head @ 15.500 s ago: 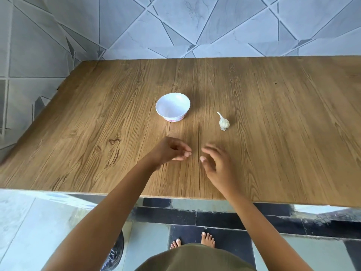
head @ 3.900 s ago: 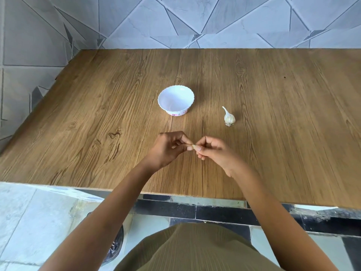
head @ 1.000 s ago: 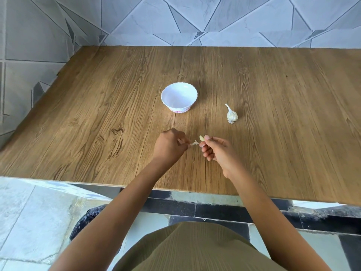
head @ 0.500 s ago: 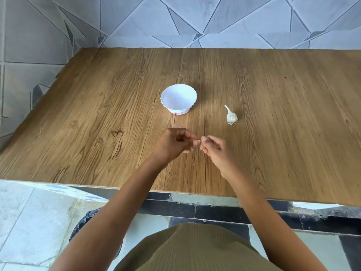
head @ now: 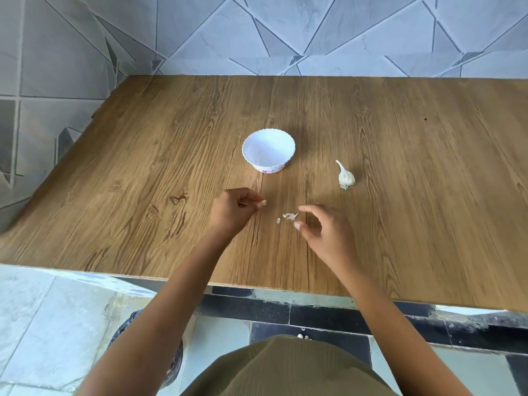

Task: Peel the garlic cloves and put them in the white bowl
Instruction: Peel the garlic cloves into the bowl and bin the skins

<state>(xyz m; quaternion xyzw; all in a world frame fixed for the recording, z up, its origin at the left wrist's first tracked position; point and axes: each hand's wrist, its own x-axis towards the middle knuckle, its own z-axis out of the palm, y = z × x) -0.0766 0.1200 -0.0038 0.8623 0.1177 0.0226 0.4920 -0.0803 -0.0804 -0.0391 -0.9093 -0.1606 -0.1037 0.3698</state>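
The left hand (head: 235, 210) pinches what seems a peeled clove (head: 263, 202) in curled fingers, near of the white bowl (head: 268, 151), while the right hand (head: 324, 231), fingers apart, hovers over skin scraps (head: 290, 216) on the tabletop (head: 143, 167); so slight a pinch could drop the clove short.

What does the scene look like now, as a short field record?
left hand: pinches a small pale garlic piece, likely the clove
right hand: open, fingers relaxed, over papery garlic skins on the wooden table
white scalloped bowl: looks empty
whole white garlic bulb: on table right of bowl, apart from hands
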